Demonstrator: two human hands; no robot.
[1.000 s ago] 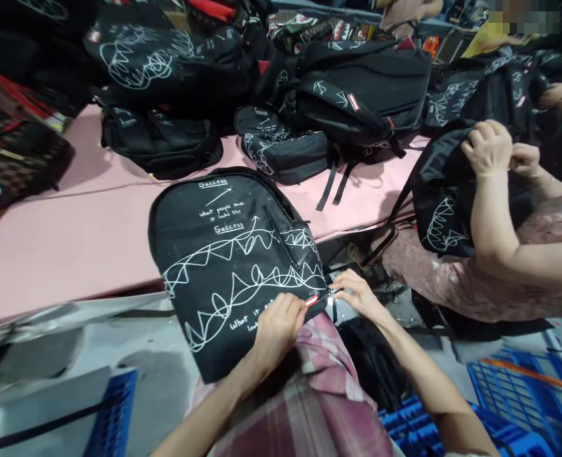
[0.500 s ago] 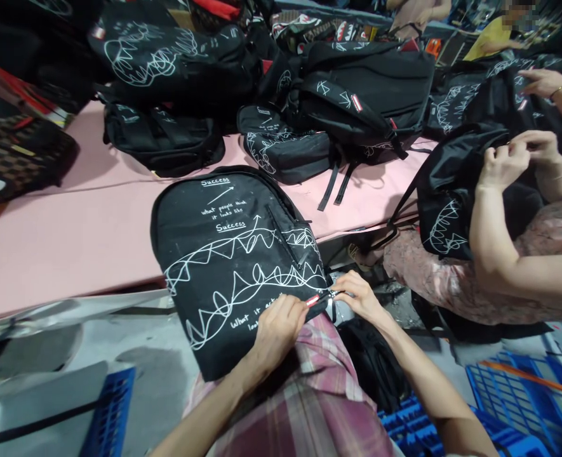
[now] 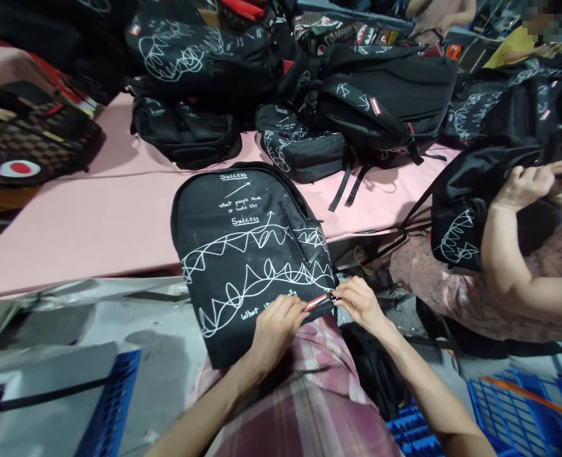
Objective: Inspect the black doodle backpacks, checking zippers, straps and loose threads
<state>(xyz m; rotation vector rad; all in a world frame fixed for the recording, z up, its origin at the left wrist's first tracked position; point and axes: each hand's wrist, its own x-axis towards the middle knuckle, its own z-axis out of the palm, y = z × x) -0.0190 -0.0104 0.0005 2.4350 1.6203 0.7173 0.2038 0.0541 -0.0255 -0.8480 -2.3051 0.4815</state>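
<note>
A black backpack (image 3: 247, 254) with white scribbles and the word "Success" lies flat, half on the pink table (image 3: 94, 222) and half on my lap. My left hand (image 3: 275, 330) is closed on its lower right edge, beside a small red and white tag (image 3: 316, 301). My right hand (image 3: 359, 303) pinches something small at the same corner, just right of the tag; I cannot make out what it is. The two hands are only a few centimetres apart.
Several black backpacks (image 3: 380, 101) are piled along the table's far side, with a checkered bag (image 3: 33, 149) at the left. At the right, another person's hands (image 3: 528, 184) hold a black bag (image 3: 461, 209). Blue plastic crates (image 3: 509, 406) stand low right and low left.
The view has shifted, so everything sits a little further right. My hands stay at the backpack's corner, the right one slightly closer to the tag. The other person's hands have moved on their bag.
</note>
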